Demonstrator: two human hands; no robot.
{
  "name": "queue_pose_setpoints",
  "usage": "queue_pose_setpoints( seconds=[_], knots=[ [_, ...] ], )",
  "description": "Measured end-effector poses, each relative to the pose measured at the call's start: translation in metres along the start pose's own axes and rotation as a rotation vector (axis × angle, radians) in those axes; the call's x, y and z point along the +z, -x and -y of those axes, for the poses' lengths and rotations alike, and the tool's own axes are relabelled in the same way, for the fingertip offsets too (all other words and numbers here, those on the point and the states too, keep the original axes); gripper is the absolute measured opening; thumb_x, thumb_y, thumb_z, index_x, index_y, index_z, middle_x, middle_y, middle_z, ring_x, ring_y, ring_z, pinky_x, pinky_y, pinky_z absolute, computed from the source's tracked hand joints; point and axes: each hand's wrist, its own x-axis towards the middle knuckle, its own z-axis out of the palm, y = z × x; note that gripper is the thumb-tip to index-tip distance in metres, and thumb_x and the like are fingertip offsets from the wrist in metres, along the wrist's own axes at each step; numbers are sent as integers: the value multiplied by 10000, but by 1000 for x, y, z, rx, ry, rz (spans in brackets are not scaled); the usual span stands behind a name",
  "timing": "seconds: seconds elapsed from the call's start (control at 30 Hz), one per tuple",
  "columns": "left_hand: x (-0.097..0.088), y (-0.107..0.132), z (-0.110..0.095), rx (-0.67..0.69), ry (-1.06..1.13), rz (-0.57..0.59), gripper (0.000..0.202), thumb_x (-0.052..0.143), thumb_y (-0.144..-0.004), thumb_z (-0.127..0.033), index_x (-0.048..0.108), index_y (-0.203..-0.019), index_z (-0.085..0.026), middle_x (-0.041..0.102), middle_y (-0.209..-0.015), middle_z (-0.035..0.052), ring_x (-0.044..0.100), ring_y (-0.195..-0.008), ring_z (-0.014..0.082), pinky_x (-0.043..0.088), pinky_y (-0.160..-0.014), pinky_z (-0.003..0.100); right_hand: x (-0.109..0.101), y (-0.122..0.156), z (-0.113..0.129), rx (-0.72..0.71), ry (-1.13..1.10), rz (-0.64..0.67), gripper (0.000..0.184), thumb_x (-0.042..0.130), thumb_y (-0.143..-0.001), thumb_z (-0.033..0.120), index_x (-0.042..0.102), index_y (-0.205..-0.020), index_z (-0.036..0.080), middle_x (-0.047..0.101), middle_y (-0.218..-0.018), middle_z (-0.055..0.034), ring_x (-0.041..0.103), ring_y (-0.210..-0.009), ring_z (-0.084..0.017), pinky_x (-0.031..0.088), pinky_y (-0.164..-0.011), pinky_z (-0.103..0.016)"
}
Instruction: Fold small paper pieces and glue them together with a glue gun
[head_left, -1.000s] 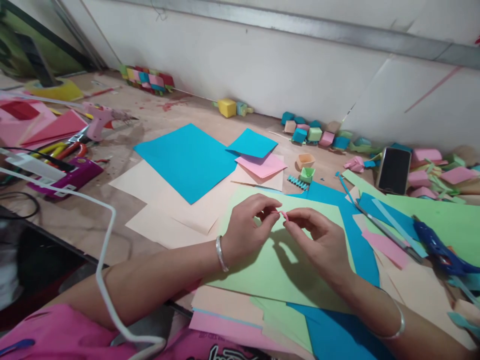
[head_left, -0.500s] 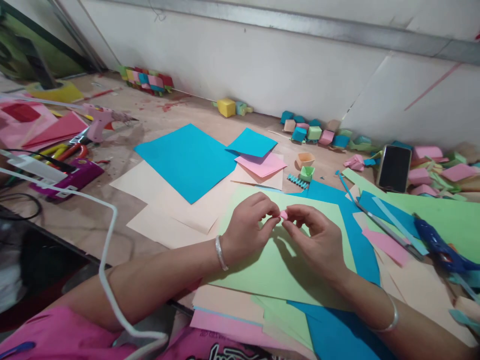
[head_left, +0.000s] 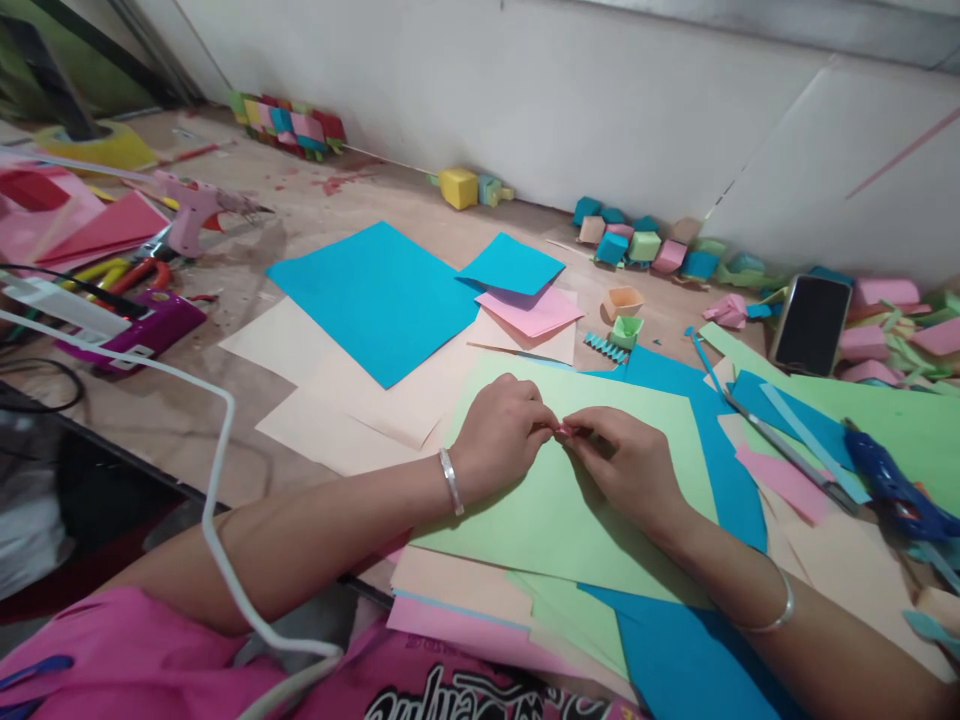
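My left hand and my right hand meet fingertip to fingertip over a light green paper sheet. Both pinch a tiny folded pink paper piece between thumbs and forefingers, pressed low against the sheet. Most of the piece is hidden by my fingers. A silver bangle sits on each wrist.
Blue, peach and pink sheets lie around. Small folded paper boxes line the wall. A phone and a blue glue gun lie right. A pink glue gun, a power strip and a white cable sit left.
My hands have closed in on each other and dropped onto the green sheet, hiding more of the pink piece. The view has tilted slightly downward.
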Motion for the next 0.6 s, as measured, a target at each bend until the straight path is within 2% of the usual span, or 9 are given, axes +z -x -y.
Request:
queue_pose_setpoints(
  seconds=[0.27, 0.47, 0.6],
  knots=[
    [1, -1, -1, -17, -57, -31, 104, 722, -787, -340, 752, -803, -242, 666, -769, 39, 549, -767, 217, 388, -682, 364, -1, 0, -1, 5, -8, -1, 95, 597, -867, 221, 688, -894, 226, 738, -895, -24, 669, -792, -179, 514, -716, -309],
    [2, 0, -6, 46, -62, -2, 148, 574, -886, -234, 697, -839, -166, 678, -761, 51, 572, -743, 200, 416, -689, 346, 1, 0, 2, 37, 8, -23, 107, 627, -842, 228, 687, -930, 217, 740, -895, -21, 671, -772, -176, 523, -716, -306],
    [5, 1, -9, -15, 12, -38, 116, 564, -868, -190, 661, -809, -167, 675, -758, 39, 585, -727, 189, 427, -665, 326, 2, 0, 4, 34, 30, -32, 106, 618, -849, 230, 685, -929, 208, 739, -881, -21, 668, -769, -179, 518, -707, -306]
  ],
)
